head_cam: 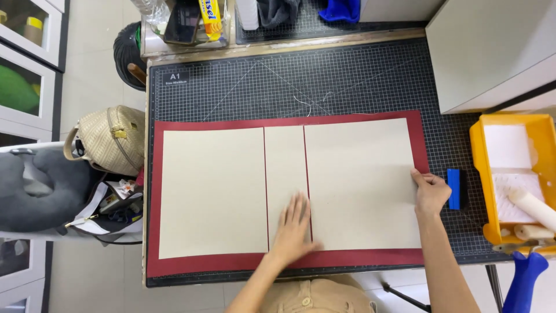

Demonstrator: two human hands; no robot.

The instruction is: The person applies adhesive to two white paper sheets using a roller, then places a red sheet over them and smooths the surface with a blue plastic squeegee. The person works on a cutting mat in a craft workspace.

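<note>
Desk point(145, 174) carries a gridded cutting mat point(347, 75) under a red sheet point(155, 191). Nearest, at 6 o'clock, left hand point(293, 223) lies flat, fingers spread, pressing the narrow middle board point(285, 162) and right board point(359, 174). At 3 o'clock, right hand point(431, 191) pinches the right board's edge. Blue scraper point(454, 189) sits just beside it. Left board point(211, 191) lies at 9 o'clock.

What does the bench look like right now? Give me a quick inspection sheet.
Surface: dark gridded cutting mat on a table.
Job's things: red sheet with three beige boards; left board, narrow middle board, right board.
Clutter: blue scraper; yellow tray with a roller.
Grippers: left hand flat across the middle and right boards; right hand at the right board's edge.
Cables: nothing seen.
Surroundings: woven handbag, grey cushion.
</note>
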